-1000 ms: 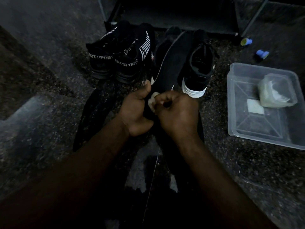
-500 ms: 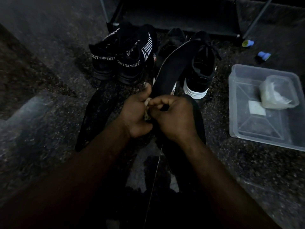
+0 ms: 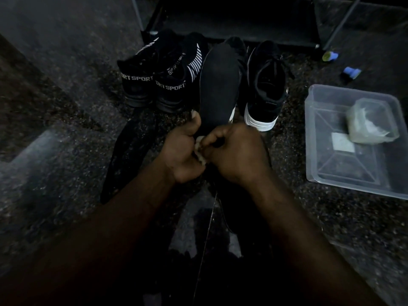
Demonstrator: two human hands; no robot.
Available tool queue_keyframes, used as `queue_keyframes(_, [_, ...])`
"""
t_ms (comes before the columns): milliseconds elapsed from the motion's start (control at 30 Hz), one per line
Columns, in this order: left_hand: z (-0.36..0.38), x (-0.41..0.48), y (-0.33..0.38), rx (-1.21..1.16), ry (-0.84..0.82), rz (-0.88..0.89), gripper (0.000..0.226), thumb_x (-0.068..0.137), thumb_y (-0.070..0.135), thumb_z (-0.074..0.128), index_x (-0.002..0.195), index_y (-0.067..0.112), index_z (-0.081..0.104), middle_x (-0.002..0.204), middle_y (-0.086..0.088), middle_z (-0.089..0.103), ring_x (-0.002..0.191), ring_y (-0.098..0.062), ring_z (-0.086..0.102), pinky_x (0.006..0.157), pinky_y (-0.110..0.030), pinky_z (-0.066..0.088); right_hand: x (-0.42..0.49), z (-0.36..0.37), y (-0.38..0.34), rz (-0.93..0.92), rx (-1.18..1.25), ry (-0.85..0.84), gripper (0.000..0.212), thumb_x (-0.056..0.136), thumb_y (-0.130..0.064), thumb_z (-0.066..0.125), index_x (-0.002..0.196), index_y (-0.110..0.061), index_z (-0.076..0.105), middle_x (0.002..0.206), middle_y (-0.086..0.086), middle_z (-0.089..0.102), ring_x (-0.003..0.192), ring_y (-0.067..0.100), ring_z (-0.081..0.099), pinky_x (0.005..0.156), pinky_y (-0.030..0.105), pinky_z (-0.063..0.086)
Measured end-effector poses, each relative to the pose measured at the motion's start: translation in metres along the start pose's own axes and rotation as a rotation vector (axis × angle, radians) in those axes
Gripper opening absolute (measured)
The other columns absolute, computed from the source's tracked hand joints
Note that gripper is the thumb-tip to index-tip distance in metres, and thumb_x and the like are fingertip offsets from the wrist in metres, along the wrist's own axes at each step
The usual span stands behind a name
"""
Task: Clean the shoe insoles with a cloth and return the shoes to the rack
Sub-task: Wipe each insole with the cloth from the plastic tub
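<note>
While pinching the insole (image 3: pixel 218 85), left hand (image 3: pixel 183 151); right hand (image 3: pixel 236 151) fisted around cloth (image 3: pixel 199 152).

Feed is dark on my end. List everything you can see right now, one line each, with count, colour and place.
insole: 1, black, held up at centre in front of the shoes
cloth: 1, whitish, pinched between the hands against the insole's near end
SPORT shoes: 2, black with white lettering and stripes, on the floor, left of the insole
white-soled shoe: 1 clearly seen, black; a second dark shoe partly hidden behind the insole
rack: 1, black, behind the shoes at top
tray: 1, clear plastic, floor at right
small tub: 1, clear, inside the tray
blue-tipped items: 2, floor beyond the tray
floor: dark speckled stone
left hand: grips the insole
right hand: closed on the cloth
</note>
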State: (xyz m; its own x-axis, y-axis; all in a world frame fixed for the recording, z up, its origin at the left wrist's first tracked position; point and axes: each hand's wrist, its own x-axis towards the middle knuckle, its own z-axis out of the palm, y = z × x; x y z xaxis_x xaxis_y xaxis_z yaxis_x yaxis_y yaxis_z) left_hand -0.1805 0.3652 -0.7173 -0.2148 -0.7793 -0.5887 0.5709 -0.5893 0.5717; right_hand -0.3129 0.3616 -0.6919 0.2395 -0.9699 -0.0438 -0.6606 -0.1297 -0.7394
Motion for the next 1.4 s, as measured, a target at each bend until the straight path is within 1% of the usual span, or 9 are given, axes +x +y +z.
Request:
queue_keyframes(233, [-0.007, -0.005, 0.013, 0.002, -0.025, 0.012, 0.083, 0.1, 0.066, 0.041, 0.146, -0.003, 0.05, 0.147, -0.019, 0.055, 0.137, -0.029, 0.054, 0.113, -0.038, 0.046, -0.007, 0.017, -0.006, -0.031, 0.168, 0.055, 0.004, 0.082, -0.03, 0.078, 0.085, -0.031, 0.08, 0.081, -0.014, 0.076, 0.076, 0.002, 0.071, 0.074, 0.032, 0.06])
queue_keyframes(367, [-0.007, 0.003, 0.007, -0.024, 0.029, 0.038, 0.075, 0.094, 0.066, 0.057, 0.118, -0.005, 0.061, 0.102, -0.017, 0.058, 0.11, -0.036, 0.052, 0.104, -0.036, 0.044, -0.001, 0.011, 0.001, -0.061, -0.075, 0.131, 0.015, 0.081, -0.044, 0.068, 0.083, -0.033, 0.077, 0.087, -0.008, 0.077, 0.08, 0.016, 0.073, 0.072, 0.037, 0.059])
queue_keyframes(500, [0.006, -0.001, 0.007, -0.023, 0.041, 0.144, 0.058, 0.109, 0.046, 0.039, 0.144, 0.002, 0.054, 0.135, -0.013, 0.065, 0.119, -0.025, 0.065, 0.105, -0.035, 0.052, 0.008, -0.001, 0.013, -0.009, -0.11, 0.39, 0.017, 0.087, -0.044, 0.071, 0.087, -0.029, 0.078, 0.087, -0.007, 0.078, 0.081, 0.017, 0.073, 0.071, 0.037, 0.059])
queue_keyframes(633, [0.004, -0.001, 0.008, -0.037, 0.023, 0.108, 0.06, 0.107, 0.051, 0.037, 0.133, 0.002, 0.06, 0.113, -0.013, 0.072, 0.094, -0.023, 0.073, 0.084, -0.031, 0.062, 0.002, 0.005, 0.009, 0.027, 0.079, 0.145, 0.008, 0.082, -0.036, 0.079, 0.079, -0.028, 0.079, 0.08, -0.013, 0.077, 0.075, 0.004, 0.072, 0.076, 0.031, 0.059])
queue_keyframes(733, [-0.001, -0.001, 0.01, -0.057, 0.03, 0.07, 0.067, 0.106, 0.057, 0.037, 0.135, 0.001, 0.061, 0.132, -0.017, 0.068, 0.11, -0.026, 0.07, 0.097, -0.036, 0.058, -0.004, 0.013, 0.001, -0.051, 0.063, -0.01, 0.001, 0.08, -0.027, 0.079, 0.08, -0.028, 0.08, 0.077, -0.013, 0.075, 0.072, 0.002, 0.069, 0.071, 0.023, 0.056])
queue_keyframes(967, [0.009, -0.001, 0.004, -0.063, 0.08, 0.14, 0.051, 0.108, 0.042, 0.042, 0.139, 0.006, 0.06, 0.13, -0.01, 0.07, 0.111, -0.021, 0.07, 0.095, -0.035, 0.058, 0.011, -0.003, 0.019, -0.002, 0.024, 0.373, 0.012, 0.085, -0.038, 0.075, 0.083, -0.027, 0.079, 0.09, -0.014, 0.079, 0.083, 0.007, 0.073, 0.076, 0.034, 0.06])
queue_keyframes(1100, [0.003, 0.005, 0.002, -0.035, 0.053, 0.103, 0.046, 0.1, 0.051, 0.058, 0.107, 0.006, 0.064, 0.11, -0.011, 0.065, 0.099, -0.022, 0.063, 0.082, -0.031, 0.056, 0.005, 0.001, 0.015, 0.013, 0.168, 0.136, 0.011, 0.077, -0.04, 0.078, 0.075, -0.03, 0.076, 0.079, -0.015, 0.076, 0.074, -0.004, 0.071, 0.072, 0.024, 0.058])
queue_keyframes(1200, [-0.003, 0.003, 0.005, 0.015, 0.065, 0.03, 0.072, 0.089, 0.062, 0.06, 0.124, -0.002, 0.064, 0.115, -0.02, 0.07, 0.096, -0.024, 0.072, 0.072, -0.03, 0.059, -0.001, 0.012, 0.004, -0.08, 0.092, -0.017, 0.007, 0.072, -0.035, 0.076, 0.076, -0.03, 0.077, 0.076, -0.011, 0.074, 0.07, 0.003, 0.069, 0.069, 0.032, 0.058])
queue_keyframes(1400, [0.001, 0.002, 0.003, -0.035, 0.096, 0.118, 0.055, 0.107, 0.047, 0.043, 0.101, 0.003, 0.075, 0.103, -0.012, 0.075, 0.09, -0.018, 0.074, 0.081, -0.029, 0.062, 0.006, 0.007, 0.012, -0.094, -0.116, 0.253, 0.018, 0.085, -0.044, 0.066, 0.085, -0.028, 0.074, 0.084, -0.004, 0.076, 0.079, 0.021, 0.071, 0.07, 0.041, 0.058])
